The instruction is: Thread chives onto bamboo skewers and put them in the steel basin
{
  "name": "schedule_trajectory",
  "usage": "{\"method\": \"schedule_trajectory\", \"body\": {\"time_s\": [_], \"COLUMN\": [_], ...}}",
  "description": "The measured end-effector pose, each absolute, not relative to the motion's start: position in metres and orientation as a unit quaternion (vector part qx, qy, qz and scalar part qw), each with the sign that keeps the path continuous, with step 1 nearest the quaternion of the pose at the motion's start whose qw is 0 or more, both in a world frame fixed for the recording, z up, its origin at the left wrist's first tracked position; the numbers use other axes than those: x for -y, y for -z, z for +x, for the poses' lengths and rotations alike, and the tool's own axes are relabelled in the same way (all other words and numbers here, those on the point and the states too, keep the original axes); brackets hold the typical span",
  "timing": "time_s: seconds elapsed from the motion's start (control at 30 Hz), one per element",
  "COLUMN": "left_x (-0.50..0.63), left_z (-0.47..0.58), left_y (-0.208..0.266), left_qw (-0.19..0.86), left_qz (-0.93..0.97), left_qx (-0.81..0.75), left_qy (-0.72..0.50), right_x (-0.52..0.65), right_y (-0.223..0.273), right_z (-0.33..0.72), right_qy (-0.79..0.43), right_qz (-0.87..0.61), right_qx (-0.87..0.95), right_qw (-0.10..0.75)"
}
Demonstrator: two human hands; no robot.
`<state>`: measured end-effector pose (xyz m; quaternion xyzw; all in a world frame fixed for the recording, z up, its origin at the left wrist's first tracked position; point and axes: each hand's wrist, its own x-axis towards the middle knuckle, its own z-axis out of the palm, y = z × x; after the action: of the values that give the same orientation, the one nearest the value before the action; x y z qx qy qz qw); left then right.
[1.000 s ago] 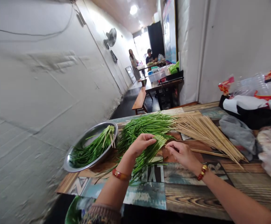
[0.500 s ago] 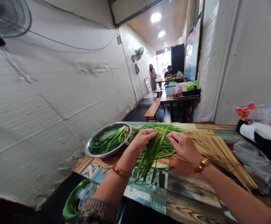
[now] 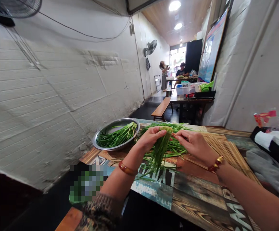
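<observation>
My left hand [image 3: 154, 137] is closed around a bunch of green chives [image 3: 162, 146], pale cut ends up and the leaves hanging over the table. Close on its right, my right hand [image 3: 190, 141] pinches a thin bamboo skewer [image 3: 173, 134], whose tip meets the side of the bunch near the pale ends. Whether the tip has gone in is hidden. Behind both hands lies a pile of loose chives [image 3: 178, 150]. A metal bowl [image 3: 96, 144] on the left holds chives bunched on skewers. Many loose bamboo skewers [image 3: 233, 154] lie to the right of my right hand.
The patterned wooden table [image 3: 197, 199] spans the front. A clear plastic bag [image 3: 264, 166] sits at its right edge, near a black holder with white paper [image 3: 269, 138]. Farther back are a bench [image 3: 161, 107], another table with boxes [image 3: 187, 91], and two people.
The view has shifted, so the room sits farther right and higher. My right hand has come nearer the bunch, bringing the skewer against its side. My left hand keeps its hold.
</observation>
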<state>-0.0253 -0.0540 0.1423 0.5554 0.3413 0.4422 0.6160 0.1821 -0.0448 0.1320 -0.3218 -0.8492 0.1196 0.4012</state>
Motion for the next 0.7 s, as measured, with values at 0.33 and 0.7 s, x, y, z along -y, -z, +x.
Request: {"method": "schedule_trajectory", "body": {"time_s": [0.33,0.7], "left_x": [0.059,0.058], "left_z": [-0.022,-0.011], "left_y": [-0.136,-0.125], "left_qw": [0.616,0.604], "left_qz": [0.51,0.476], "left_qx": [-0.348,-0.376], "left_qy": [-0.489,-0.516], "right_x": [0.045,0.052], "right_y": [-0.129,-0.122], "right_z": [0.181,0.179], "right_qy": [-0.068,-0.061], "right_qz": [-0.344,-0.342], "right_qx": [0.845,0.849], "right_qw": [0.403,0.397]}}
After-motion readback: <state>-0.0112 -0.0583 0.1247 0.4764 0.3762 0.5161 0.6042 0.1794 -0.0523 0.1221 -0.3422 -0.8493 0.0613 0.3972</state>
